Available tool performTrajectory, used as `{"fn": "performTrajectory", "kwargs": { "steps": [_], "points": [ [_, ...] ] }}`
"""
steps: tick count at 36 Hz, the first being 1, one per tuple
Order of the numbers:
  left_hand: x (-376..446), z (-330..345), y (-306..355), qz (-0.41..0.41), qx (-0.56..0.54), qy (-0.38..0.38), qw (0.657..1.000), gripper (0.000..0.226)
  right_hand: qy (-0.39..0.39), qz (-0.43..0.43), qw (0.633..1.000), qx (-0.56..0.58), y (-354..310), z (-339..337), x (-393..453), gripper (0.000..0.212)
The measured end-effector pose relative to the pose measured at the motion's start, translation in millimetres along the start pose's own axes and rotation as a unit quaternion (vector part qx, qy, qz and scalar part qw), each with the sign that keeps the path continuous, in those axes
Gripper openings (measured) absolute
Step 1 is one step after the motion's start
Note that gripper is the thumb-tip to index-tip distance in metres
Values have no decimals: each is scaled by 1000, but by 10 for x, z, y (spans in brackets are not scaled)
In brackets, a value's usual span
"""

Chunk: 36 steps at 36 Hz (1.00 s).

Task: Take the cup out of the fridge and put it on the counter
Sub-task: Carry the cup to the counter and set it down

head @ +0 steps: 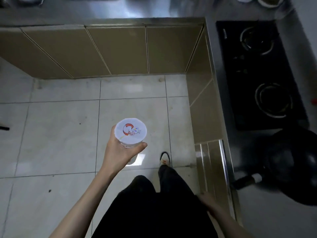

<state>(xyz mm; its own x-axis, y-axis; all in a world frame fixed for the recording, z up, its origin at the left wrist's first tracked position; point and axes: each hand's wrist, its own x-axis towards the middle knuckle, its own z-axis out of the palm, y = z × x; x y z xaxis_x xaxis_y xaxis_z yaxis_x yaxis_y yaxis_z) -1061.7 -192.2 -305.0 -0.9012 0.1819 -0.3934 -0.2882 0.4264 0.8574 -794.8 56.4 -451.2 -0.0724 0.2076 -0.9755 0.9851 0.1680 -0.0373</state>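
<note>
Cup [131, 133], clear with a white sealed top bearing a cartoon print, sits upright in the left hand [120, 150], whose fingers wrap its side while the thumb [141, 146] presses the near wall, out over the tiled floor [56, 134]. The right hand [208, 201] hangs blurred by the cabinet edge, fingers loosely spread and holding nothing. A steel counter [154, 9] runs ahead, and a 2-burner stove [257, 73] lies to the right.

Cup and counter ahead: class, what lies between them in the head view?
In the head view, only bare floor tiles and tan cabinet doors separate the cup, gripped by the left hand, from the counter.
</note>
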Motion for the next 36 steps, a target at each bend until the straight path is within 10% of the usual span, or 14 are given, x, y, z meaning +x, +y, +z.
{"fn": "performTrajectory", "kwargs": {
  "steps": [13, 36],
  "points": [
    [2398, 57, 1402, 3, -56, 17, 998, 61, 85, -201, 974, 58, -3993, -2007, 219, 19],
    [6551, 968, 3389, 35, 0, -42, 998, 82, 38, -12, 999, 27, -5512, -4175, 977, 22]
  ]
}}
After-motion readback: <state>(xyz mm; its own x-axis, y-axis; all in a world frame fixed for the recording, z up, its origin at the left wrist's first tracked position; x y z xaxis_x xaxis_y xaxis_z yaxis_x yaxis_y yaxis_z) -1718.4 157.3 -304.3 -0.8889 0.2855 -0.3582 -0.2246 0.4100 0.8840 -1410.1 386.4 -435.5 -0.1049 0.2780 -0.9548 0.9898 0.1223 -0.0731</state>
